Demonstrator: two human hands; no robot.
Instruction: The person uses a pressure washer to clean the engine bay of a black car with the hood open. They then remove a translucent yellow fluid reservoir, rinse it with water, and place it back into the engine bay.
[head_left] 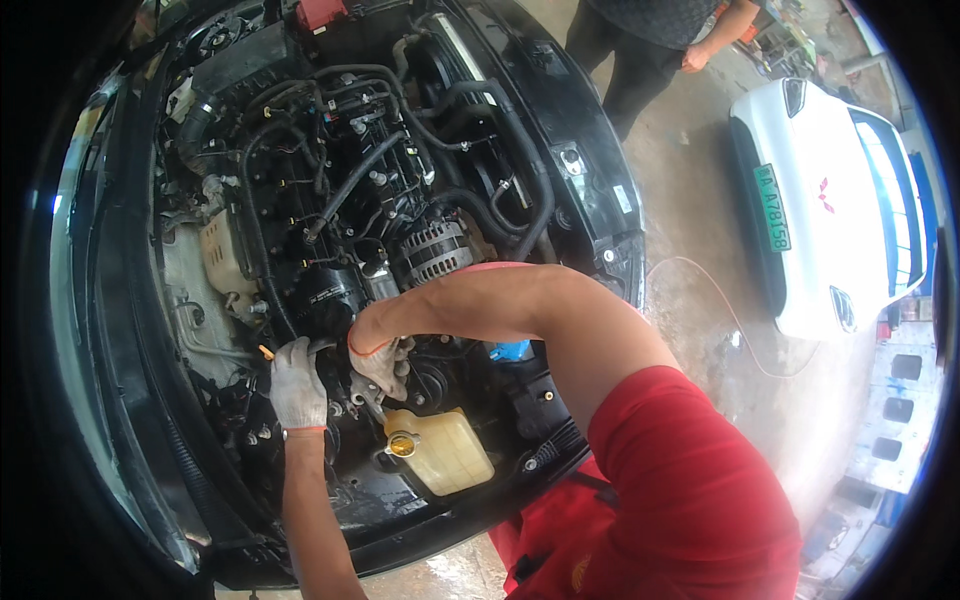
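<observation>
Fingers [300, 352] of your gloved left hand [297, 385] curl around the black filter [325, 292], still mounted; right hand [383, 365] fingers hidden, grip unclear.

Just one view here, a head-worn fisheye looking steeply down into an open engine bay [340, 200] from close above, both forearms coming in from the bottom. Edges bend hard at the rim; a white car [830, 220] sits far right.
</observation>
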